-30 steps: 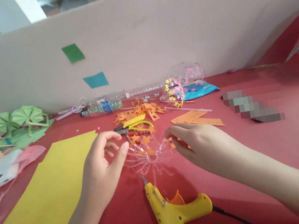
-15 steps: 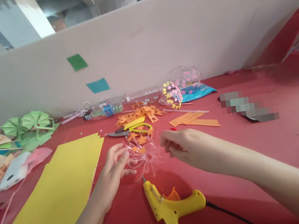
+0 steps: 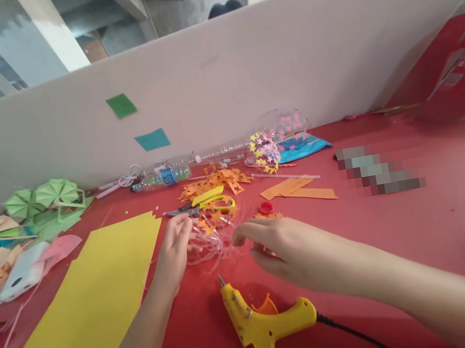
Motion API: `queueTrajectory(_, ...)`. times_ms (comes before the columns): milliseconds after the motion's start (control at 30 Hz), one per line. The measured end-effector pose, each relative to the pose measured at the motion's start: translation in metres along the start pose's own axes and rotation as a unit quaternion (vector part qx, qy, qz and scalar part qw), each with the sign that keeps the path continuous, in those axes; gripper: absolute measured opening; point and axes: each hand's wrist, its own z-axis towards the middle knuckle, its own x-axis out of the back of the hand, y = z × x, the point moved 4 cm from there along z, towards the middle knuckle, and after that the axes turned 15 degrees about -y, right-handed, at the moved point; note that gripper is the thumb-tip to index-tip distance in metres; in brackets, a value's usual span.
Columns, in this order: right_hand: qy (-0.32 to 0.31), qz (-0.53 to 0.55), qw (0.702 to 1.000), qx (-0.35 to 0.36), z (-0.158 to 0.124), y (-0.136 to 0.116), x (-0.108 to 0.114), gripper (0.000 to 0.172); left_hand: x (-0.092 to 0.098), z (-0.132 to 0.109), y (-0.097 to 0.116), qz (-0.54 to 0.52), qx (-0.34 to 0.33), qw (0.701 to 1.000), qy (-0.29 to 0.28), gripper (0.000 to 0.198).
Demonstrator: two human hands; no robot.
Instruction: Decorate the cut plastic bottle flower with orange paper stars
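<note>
Head view: a clear strip-cut plastic piece (image 3: 225,244) is flanked by the left hand (image 3: 175,255) and right hand (image 3: 281,246).
It is spread on the red table (image 3: 459,225) beyond the glue gun (image 3: 260,325); left fingers are loosely curved, right ones bent, and whether anything is held cannot be told.

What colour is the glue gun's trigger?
The trigger is orange, clearest in the head view.

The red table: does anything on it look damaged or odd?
Mainly one thing: the dark object at right is mostly covered by grey pixel blocks, so I can't say what it is. The yellow glue gun lies on its side, nozzle toward the cut clear plastic, perhaps just parked.
</note>
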Motion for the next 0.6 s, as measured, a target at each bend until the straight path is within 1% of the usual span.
queueTrajectory(100,0.066,0.024,0.997,0.011,-0.005,0.002,0.016,0.021,0.004,-0.003,-0.002,0.010,-0.015,1.000,0.004,0.049)
queueTrajectory(200,0.115,0.030,0.993,-0.021,-0.008,0.007,0.035,0.016,0.012,-0.005,0.002,0.046,-0.059,0.997,0.028,0.044)
queueTrajectory(267,0.133,0.014,0.990,-0.052,-0.009,0.011,0.048,0.014,0.019,-0.008,0.009,0.073,-0.095,0.991,0.063,0.036)
queueTrajectory(333,0.123,-0.008,0.989,-0.085,-0.008,0.015,0.055,0.014,0.024,-0.013,0.016,0.100,-0.121,0.983,0.097,0.027)
queueTrajectory(400,0.100,-0.025,0.989,-0.106,-0.006,0.019,0.055,0.014,0.024,-0.020,0.024,0.139,-0.141,0.973,0.115,0.020)
queueTrajectory(467,0.090,-0.032,0.991,-0.094,-0.004,0.020,0.050,0.015,0.020,-0.028,0.031,0.190,-0.174,0.960,0.110,0.015)
queueTrajectory(533,0.102,-0.047,0.992,-0.054,-0.002,0.019,0.042,0.014,0.011,-0.036,0.039,0.253,-0.230,0.936,0.080,0.012)
queueTrajectory(600,0.129,-0.098,0.987,-0.008,0.003,0.016,0.034,0.013,-0.002,-0.044,0.044,0.318,-0.296,0.900,0.037,0.011)
